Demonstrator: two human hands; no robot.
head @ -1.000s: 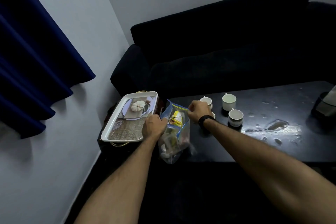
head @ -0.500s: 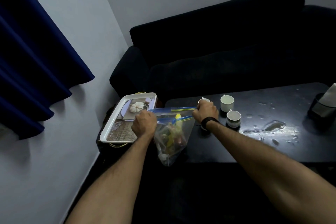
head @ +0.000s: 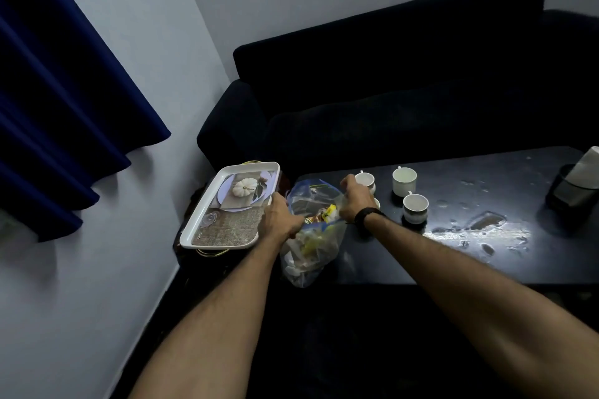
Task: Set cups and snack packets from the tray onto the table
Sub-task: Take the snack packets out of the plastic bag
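A clear zip bag (head: 311, 253) full of snack packets stands at the left end of the dark table (head: 453, 256), its blue-edged mouth spread wide. My left hand (head: 278, 220) grips the near left rim of the mouth. My right hand (head: 355, 201) grips the right rim, a black band on its wrist. Three white cups stand on the table: one (head: 365, 181) just behind my right hand, one (head: 404, 181) further right, one (head: 415, 208) nearer. A fourth cup is mostly hidden behind my right wrist. The white tray (head: 201, 230) with a printed picture lies left of the bag.
A dark sofa (head: 389, 91) runs behind the table. A dark holder with white tissue (head: 573, 188) stands at the table's right end. Water spots glisten on the tabletop. Blue curtain (head: 64, 91) hangs at left against a pale wall.
The bag's mouth, stretched flat between my hands half a second ago, is now pulled open wide. My hands have come a little closer together.
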